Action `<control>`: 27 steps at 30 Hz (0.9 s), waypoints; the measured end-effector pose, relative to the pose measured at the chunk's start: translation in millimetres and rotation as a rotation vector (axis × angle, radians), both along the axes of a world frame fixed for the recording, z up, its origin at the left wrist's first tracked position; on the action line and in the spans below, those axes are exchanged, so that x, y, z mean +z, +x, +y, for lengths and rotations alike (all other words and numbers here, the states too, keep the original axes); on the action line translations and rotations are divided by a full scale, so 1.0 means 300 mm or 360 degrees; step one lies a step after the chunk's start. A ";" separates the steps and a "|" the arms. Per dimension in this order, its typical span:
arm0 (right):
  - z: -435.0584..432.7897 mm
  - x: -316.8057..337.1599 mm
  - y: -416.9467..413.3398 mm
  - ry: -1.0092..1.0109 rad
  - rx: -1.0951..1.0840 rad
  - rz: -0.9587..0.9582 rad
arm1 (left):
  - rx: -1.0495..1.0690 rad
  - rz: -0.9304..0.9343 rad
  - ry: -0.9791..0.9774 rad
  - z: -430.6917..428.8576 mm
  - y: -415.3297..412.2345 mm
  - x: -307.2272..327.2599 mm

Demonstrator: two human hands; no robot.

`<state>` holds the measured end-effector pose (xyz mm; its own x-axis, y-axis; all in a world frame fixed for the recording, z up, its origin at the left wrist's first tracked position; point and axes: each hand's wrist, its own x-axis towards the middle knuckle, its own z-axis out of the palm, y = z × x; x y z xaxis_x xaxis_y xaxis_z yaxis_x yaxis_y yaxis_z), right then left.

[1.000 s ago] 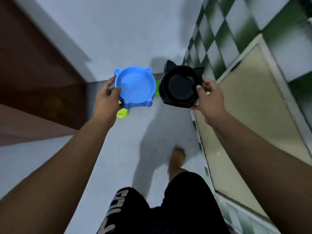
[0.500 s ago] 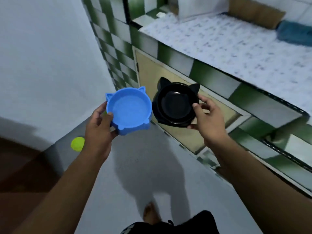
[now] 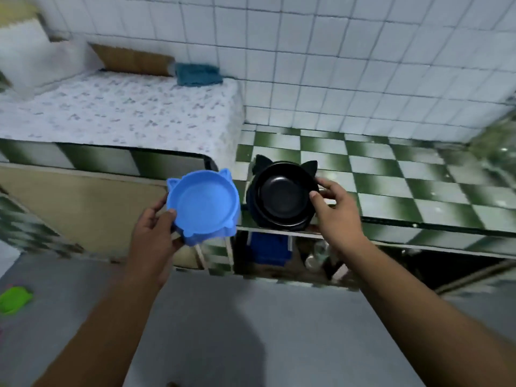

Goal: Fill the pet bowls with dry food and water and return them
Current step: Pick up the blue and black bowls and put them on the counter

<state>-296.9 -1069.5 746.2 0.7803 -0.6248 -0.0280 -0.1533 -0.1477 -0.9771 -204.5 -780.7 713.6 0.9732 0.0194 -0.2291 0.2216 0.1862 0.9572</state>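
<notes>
The left hand [image 3: 152, 241] is closed on the rim of the blue bowl [image 3: 203, 205], held in the air before the counter [image 3: 418, 174]. Beside it, the right hand [image 3: 339, 216] grips the black bowl [image 3: 283, 195], just above the counter edge. Both bowls look empty, though the picture is blurred. Filling and returning are not yet done.

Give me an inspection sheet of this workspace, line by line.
Surface: checkered green-and-white counter, bare where visible; patterned cloth covers the left section.
Job's things: blue bowl and black bowl, both cat-eared, both empty, held in the air.
Clutter: teal cloth by the wall; green item on the floor.
Grips: left hand holds the blue bowl; right hand holds the black bowl.
Cables: nothing seen.
Surroundings: white tiled wall; open shelf under the counter holds a blue container.
</notes>
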 end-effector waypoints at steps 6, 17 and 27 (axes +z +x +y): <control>-0.465 -0.004 -0.202 -0.0016 -0.0330 0.0056 | -0.0300 0.0094 0.0056 -0.544 -0.023 -0.038; -1.013 -0.127 -0.153 0.0092 -0.0724 0.0129 | -0.0672 0.0103 0.0074 -1.263 0.185 -0.107; -1.409 -0.189 0.078 0.0174 -0.0924 0.0287 | -0.0737 0.0229 0.0346 -1.691 0.463 -0.241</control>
